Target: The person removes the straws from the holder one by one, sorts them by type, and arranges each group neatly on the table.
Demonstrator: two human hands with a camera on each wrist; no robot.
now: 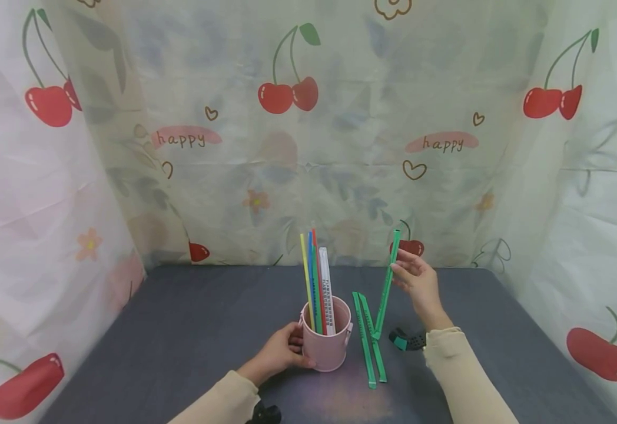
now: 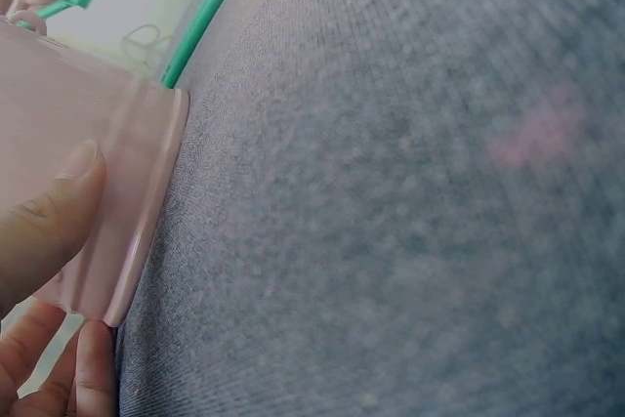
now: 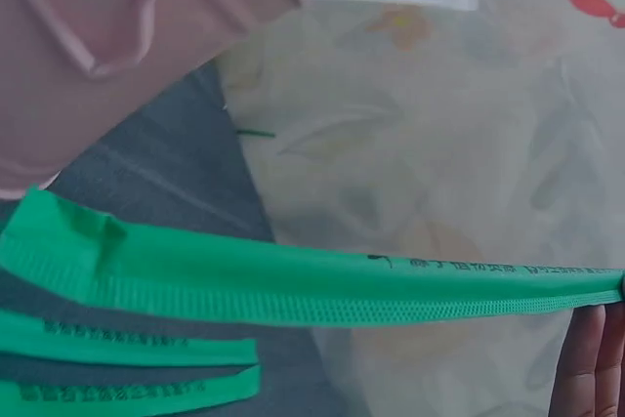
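Note:
A small pink bucket (image 1: 325,352) stands upright on the dark table. My left hand (image 1: 279,351) grips its left side low down, thumb (image 2: 57,217) across the front and fingers curled around. Several long thin straws rise from the bucket: yellow, blue, green, red, and white wrapped ones (image 1: 327,288) with printed text. My right hand (image 1: 418,285) pinches a green wrapped straw (image 1: 387,288) near its top, right of the bucket. That straw slants, its lower end by two more green wrapped straws (image 1: 364,338) lying on the table. In the right wrist view the held wrapper (image 3: 293,278) shows printing.
A dark strap-like object with a teal patch (image 1: 405,340) is beside the right wrist, and a black object (image 1: 266,413) beside the left. A cherry-printed curtain (image 1: 308,176) encloses the back and both sides of the dark table (image 1: 208,318).

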